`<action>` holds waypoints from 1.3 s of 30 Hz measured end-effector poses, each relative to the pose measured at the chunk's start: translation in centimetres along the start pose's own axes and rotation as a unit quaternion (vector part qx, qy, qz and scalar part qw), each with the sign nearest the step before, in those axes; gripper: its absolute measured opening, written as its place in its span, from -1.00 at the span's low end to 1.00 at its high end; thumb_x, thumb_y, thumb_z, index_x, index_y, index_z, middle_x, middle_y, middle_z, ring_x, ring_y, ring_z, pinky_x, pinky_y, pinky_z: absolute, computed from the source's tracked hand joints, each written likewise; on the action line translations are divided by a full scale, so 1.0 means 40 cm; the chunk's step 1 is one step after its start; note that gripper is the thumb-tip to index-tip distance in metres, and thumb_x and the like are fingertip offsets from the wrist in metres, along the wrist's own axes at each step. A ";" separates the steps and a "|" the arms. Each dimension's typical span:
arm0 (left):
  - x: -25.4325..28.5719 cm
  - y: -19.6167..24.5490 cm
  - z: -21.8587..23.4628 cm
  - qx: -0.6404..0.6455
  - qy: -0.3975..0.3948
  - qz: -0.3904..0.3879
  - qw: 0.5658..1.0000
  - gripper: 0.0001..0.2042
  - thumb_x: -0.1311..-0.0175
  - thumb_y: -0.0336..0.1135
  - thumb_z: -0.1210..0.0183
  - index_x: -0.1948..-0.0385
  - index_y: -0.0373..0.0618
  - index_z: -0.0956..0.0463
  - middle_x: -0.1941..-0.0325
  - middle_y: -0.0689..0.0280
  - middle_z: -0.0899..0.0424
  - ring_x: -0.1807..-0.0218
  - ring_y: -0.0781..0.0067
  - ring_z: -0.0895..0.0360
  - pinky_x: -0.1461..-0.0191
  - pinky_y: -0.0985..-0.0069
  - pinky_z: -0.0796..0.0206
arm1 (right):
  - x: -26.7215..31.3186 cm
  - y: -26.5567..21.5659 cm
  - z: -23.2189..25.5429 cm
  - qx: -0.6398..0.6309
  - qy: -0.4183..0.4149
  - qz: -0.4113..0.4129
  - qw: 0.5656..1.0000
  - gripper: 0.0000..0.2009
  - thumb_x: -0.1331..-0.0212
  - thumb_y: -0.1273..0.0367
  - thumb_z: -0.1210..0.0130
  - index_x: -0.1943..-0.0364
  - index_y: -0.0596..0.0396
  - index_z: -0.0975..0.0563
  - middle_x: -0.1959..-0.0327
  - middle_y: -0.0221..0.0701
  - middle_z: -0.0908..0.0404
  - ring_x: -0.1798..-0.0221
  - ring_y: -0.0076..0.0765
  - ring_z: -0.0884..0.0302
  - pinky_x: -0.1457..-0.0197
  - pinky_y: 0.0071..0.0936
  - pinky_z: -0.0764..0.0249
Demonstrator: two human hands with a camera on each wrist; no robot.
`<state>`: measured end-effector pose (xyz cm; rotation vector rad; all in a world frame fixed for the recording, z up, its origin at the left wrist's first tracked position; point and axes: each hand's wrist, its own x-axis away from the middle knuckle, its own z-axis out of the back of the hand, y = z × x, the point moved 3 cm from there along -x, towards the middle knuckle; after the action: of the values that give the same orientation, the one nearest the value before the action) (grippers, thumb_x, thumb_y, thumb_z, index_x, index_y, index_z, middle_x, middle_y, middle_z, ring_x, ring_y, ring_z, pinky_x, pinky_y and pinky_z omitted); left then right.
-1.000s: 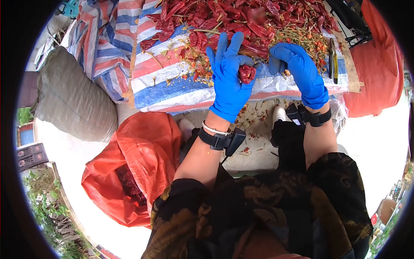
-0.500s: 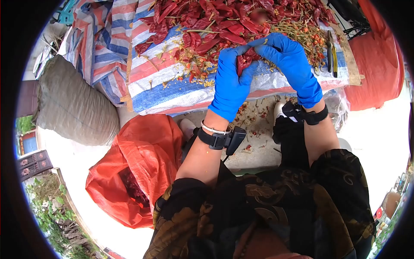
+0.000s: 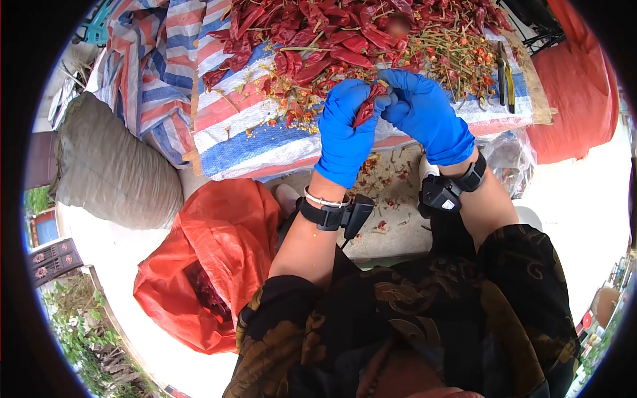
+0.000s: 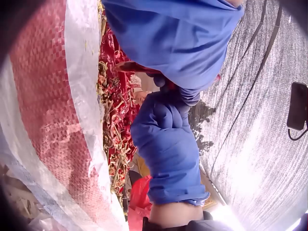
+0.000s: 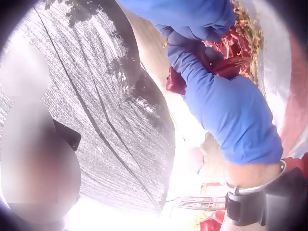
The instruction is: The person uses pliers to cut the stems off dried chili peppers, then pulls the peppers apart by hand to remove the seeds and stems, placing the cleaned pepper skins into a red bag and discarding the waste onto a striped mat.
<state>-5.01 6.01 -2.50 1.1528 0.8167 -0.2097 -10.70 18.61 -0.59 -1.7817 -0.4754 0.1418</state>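
Observation:
In the head view, the blue-gloved left hand (image 3: 346, 129) curls round a dried red pepper (image 3: 365, 113). The right hand (image 3: 430, 116), gloved alike, has its fingertips against the pepper's upper end, where a pale bit shows. Both hands are above the near edge of a striped sheet (image 3: 245, 159), just in front of a heap of red peppers (image 3: 352, 46). From the right wrist view, the pepper (image 5: 177, 82) sticks out on either side of the left hand (image 5: 231, 110). The left wrist view shows the right hand's (image 4: 168, 144) fingers bent, meeting the left hand's.
Cut stems and seeds (image 3: 451, 56) lie right of the heap, beside black-and-yellow pliers-like cutters (image 3: 507, 83). An open red sack (image 3: 219, 232) holding peppers stands lower left, near a full grey sack (image 3: 116, 166). Another red sack (image 3: 574, 99) is at the right. Scraps litter the floor between the feet.
The right hand has come in from the right to the pepper, then shifted lower and left with it. The left hand's raised fingers have folded round the pepper, now tilted differently.

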 end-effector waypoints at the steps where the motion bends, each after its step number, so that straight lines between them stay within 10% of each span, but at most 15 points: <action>1: -0.001 0.000 -0.001 0.000 -0.001 0.000 1.000 -0.70 0.02 -0.45 -0.27 0.21 -0.13 -0.44 0.16 0.24 -0.50 0.13 0.37 -0.45 0.02 0.48 -0.29 | -0.001 0.008 0.001 -0.092 -0.016 -0.039 0.995 -0.80 -0.15 0.38 0.03 0.20 0.20 -0.49 0.58 -0.45 -0.37 0.45 -0.53 -0.42 0.47 -0.68 -0.26; 4: -0.009 0.021 -0.002 -0.024 0.020 -0.014 0.999 -0.70 0.03 -0.46 -0.28 0.22 -0.16 -0.43 0.17 0.24 -0.50 0.15 0.40 -0.46 0.07 0.52 -0.32 | -0.005 -0.026 -0.007 -0.070 -0.024 0.017 0.997 -0.84 -0.11 0.40 -0.04 0.26 0.17 -0.51 0.54 -0.46 -0.45 0.42 -0.53 -0.45 0.43 -0.65 -0.31; 6: 0.000 0.004 -0.024 0.247 0.004 0.317 0.916 -0.73 0.01 -0.43 -0.27 0.26 -0.18 -0.43 0.28 0.28 -0.53 0.24 0.48 -0.48 0.18 0.59 -0.34 | -0.011 -0.051 -0.007 0.047 -0.017 0.111 0.993 -0.86 -0.08 0.41 -0.07 0.29 0.15 -0.53 0.52 -0.47 -0.50 0.40 -0.54 -0.46 0.40 -0.63 -0.34; 10: -0.026 0.020 -0.025 0.170 0.008 0.223 0.960 -0.78 -0.05 -0.36 -0.24 0.29 -0.17 -0.44 0.41 0.35 -0.53 0.40 0.59 -0.46 0.35 0.67 -0.32 | -0.007 -0.067 0.000 0.222 0.001 0.197 0.955 -0.87 -0.04 0.42 -0.12 0.33 0.14 -0.54 0.46 -0.47 -0.56 0.41 -0.59 -0.44 0.31 -0.61 -0.36; 12: -0.015 0.009 -0.019 0.263 -0.075 0.353 0.895 -0.79 -0.10 -0.28 -0.20 0.31 -0.15 -0.44 0.51 0.41 -0.52 0.51 0.65 -0.41 0.46 0.70 -0.25 | -0.006 -0.071 0.004 0.285 0.008 0.207 0.936 -0.87 -0.04 0.41 -0.12 0.32 0.14 -0.54 0.46 -0.47 -0.56 0.40 -0.59 -0.44 0.29 -0.61 -0.36; 18: -0.009 0.042 -0.017 0.333 -0.056 0.340 0.878 -0.81 -0.10 -0.26 -0.20 0.36 -0.14 -0.47 0.51 0.42 -0.51 0.53 0.66 -0.39 0.51 0.70 -0.22 | -0.014 -0.018 0.030 0.127 -0.122 0.141 0.974 -0.80 -0.03 0.45 -0.09 0.22 0.09 -0.53 0.56 -0.48 -0.46 0.49 -0.66 -0.37 0.43 -0.67 -0.33; 20: -0.005 0.051 -0.019 0.337 -0.049 0.340 0.877 -0.82 -0.10 -0.26 -0.20 0.37 -0.14 -0.47 0.51 0.42 -0.51 0.52 0.66 -0.39 0.51 0.70 -0.23 | -0.009 0.010 0.032 0.028 -0.167 0.024 0.985 -0.73 -0.08 0.57 -0.01 0.08 0.18 -0.44 0.29 -0.42 -0.51 0.41 -0.65 -0.38 0.46 -0.75 -0.30; 24: -0.003 0.054 -0.020 0.312 -0.062 0.250 0.915 -0.80 -0.10 -0.22 -0.20 0.36 -0.14 -0.47 0.53 0.42 -0.50 0.52 0.66 -0.38 0.50 0.70 -0.21 | 0.001 0.004 0.012 0.169 -0.139 0.119 0.968 -0.76 -0.13 0.48 0.02 0.09 0.15 -0.45 0.34 -0.45 -0.50 0.50 -0.70 -0.31 0.53 -0.80 -0.20; 29: -0.009 0.018 -0.007 0.325 0.004 0.337 0.884 -0.81 -0.12 -0.21 -0.17 0.39 -0.12 -0.46 0.56 0.43 -0.46 0.54 0.65 -0.33 0.52 0.71 -0.15 | -0.053 -0.054 0.063 -0.010 0.001 0.044 0.999 -0.86 -0.11 0.36 -0.06 0.30 0.09 -0.53 0.53 -0.51 -0.49 0.52 -0.70 -0.33 0.44 -0.75 -0.27; 33: -0.027 0.014 0.024 0.318 0.096 0.350 0.876 -0.88 -0.09 -0.32 -0.18 0.43 -0.09 -0.45 0.58 0.44 -0.41 0.54 0.60 -0.32 0.47 0.63 -0.17 | -0.087 -0.137 0.162 0.456 0.166 0.284 0.827 -0.75 0.03 0.29 -0.18 0.31 0.15 -0.54 0.30 -0.32 -0.54 0.27 -0.31 -0.47 0.20 -0.46 -0.37; 35: -0.026 -0.005 0.036 0.301 0.128 0.367 0.871 -0.88 -0.07 -0.34 -0.19 0.43 -0.10 -0.45 0.58 0.43 -0.41 0.53 0.59 -0.33 0.44 0.61 -0.19 | -0.089 -0.146 0.183 0.637 0.265 0.398 0.605 -0.65 0.17 0.27 -0.26 0.25 0.13 -0.53 0.17 -0.27 -0.49 0.13 -0.16 -0.42 0.08 -0.34 -0.35; 39: -0.019 -0.031 0.051 0.387 0.178 0.400 0.811 -0.89 -0.06 -0.38 -0.19 0.41 -0.14 -0.46 0.56 0.39 -0.43 0.50 0.56 -0.36 0.38 0.60 -0.22 | -0.068 -0.120 0.035 0.597 0.159 0.402 0.676 -0.62 0.20 0.25 -0.26 0.20 0.03 -0.53 0.12 -0.32 -0.47 0.10 -0.09 -0.39 0.04 -0.29 -0.32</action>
<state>-5.26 3.52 -2.56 2.2692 0.4849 0.4426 -14.82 19.74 3.19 -0.5268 0.6315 0.5926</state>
